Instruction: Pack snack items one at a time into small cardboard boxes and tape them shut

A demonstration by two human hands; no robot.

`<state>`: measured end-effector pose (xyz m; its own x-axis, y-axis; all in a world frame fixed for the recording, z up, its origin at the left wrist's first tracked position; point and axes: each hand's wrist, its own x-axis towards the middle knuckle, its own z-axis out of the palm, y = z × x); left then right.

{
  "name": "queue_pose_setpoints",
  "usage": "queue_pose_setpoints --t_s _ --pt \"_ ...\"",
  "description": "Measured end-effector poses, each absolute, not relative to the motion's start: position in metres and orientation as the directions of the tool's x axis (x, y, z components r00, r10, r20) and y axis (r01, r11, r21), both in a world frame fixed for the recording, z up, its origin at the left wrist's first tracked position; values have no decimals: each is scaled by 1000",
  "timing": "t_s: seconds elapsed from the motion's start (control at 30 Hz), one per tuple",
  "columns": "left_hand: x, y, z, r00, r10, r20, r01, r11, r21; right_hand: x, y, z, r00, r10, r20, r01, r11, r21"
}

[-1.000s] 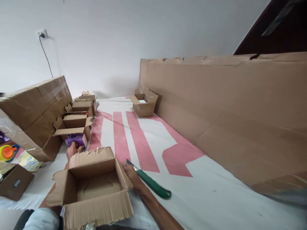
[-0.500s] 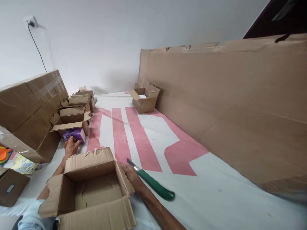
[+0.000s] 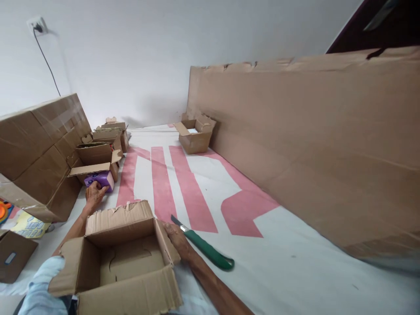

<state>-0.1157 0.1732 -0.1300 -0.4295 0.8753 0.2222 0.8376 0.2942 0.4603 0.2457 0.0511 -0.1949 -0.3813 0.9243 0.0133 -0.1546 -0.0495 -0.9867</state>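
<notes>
My left hand (image 3: 95,195) reaches forward and grips the near side of a purple tissue pack (image 3: 106,180). The pack rests on the cloth against the front of an open cardboard box (image 3: 95,157). Closer to me stands another open cardboard box (image 3: 131,262), flaps spread and nothing visible inside. My right hand (image 3: 177,239) holds this near box by its right side, with some fingers hidden behind the flap. Just right of that hand lies a knife with a green handle (image 3: 210,249), its dark curved blade pointing away from me.
Several small boxes (image 3: 113,133) line a large carton (image 3: 42,153) on the left. A tall cardboard panel (image 3: 295,144) bounds the right, with an open box (image 3: 195,142) at its far end. A small box (image 3: 15,258) and a yellow sheet (image 3: 31,225) sit at left.
The view has shifted slightly. Both hands keep their places, the left on the purple tissue pack and the right on the near box.
</notes>
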Motion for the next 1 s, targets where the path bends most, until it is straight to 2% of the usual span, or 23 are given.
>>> queue_pose_setpoints --t_s 0.1,0.4,0.6,0.77,0.87,1.0 --pt "-116 169 -124 -406 891 201 833 271 483 244 53 -198 -374 926 54 -151 -4 -988" --pt "-129 119 -97 -326 943 65 733 209 647 240 52 -202 -353 936 -1 -136 -52 -989" --pt "-130 82 -74 -324 942 83 635 152 757 239 51 -205 -345 938 27 -146 -25 -989" --pt "-117 33 -35 -319 937 139 553 65 831 239 49 -203 -348 937 14 -127 -32 -991" --pt "-94 -23 -11 -223 956 190 631 -7 776 239 48 -202 -344 939 7 -121 -37 -992" --pt "-50 -95 -14 71 986 148 775 -148 614 239 47 -202 -314 949 0 -118 -39 -992"
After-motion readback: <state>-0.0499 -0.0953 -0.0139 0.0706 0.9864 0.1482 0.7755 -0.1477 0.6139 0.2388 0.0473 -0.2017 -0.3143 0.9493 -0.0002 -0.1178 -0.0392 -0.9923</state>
